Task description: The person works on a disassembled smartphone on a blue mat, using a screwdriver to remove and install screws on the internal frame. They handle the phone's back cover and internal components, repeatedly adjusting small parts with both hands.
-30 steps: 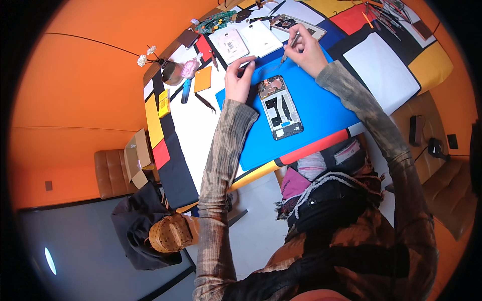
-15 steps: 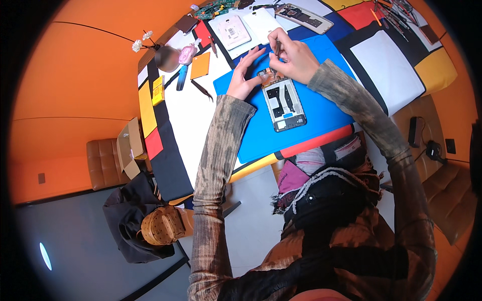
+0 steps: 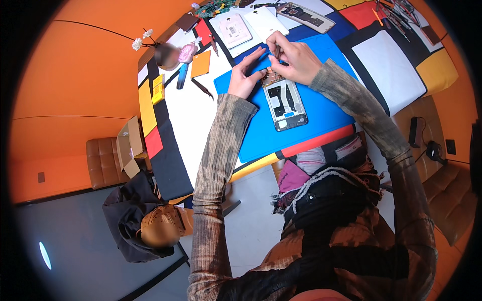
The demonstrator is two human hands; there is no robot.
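Note:
An opened smartphone (image 3: pixel 284 106), its frame and inner parts bare, lies on a blue work mat (image 3: pixel 321 113). My left hand (image 3: pixel 245 79) rests at the phone's upper left corner, thumb by the edge and fingers stretched out, with nothing seen in it. Over the phone's top end is my right hand (image 3: pixel 297 61), thumb and forefinger bent toward each other in a pinch. Whatever lies between those fingertips is too small to make out. Part of the phone's upper end is hidden by my hands.
Beyond the mat lie a pale phone back (image 3: pixel 234 30), a white panel (image 3: pixel 266 21) and another phone frame (image 3: pixel 305 18). Leftward are an orange card (image 3: pixel 201 64), dark tweezers (image 3: pixel 202 89), a blue tool (image 3: pixel 182 77) and a yellow box (image 3: pixel 158 90). Several thin tools (image 3: pixel 394 17) lie far right.
My right fingertips have shifted slightly left and apart, and the dark sliver seen between them before no longer shows clearly. My left hand stays by the phone's corner.

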